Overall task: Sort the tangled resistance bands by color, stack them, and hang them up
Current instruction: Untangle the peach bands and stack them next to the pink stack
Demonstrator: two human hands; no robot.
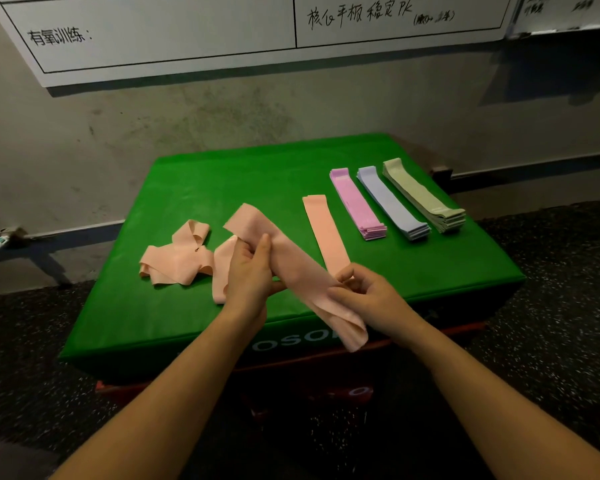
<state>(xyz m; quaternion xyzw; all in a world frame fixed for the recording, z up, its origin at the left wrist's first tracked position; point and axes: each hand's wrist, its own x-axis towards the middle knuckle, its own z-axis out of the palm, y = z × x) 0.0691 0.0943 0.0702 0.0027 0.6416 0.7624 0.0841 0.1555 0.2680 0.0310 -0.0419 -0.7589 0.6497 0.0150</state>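
Both hands: left hand [248,271] and right hand [364,294] grip peach band [302,271] | green pad [194,188]: sorted stacks | speckled floor [551,271] | whiteboard [153,32], stained wall [84,140]

Stacks [395,202] right of tangle [175,256]

Single head-worn wide-angle view, looking forward and down from close above the green pad [194,188]; wall [118,133] and whiteboard [153,36] at frame top. No second view.
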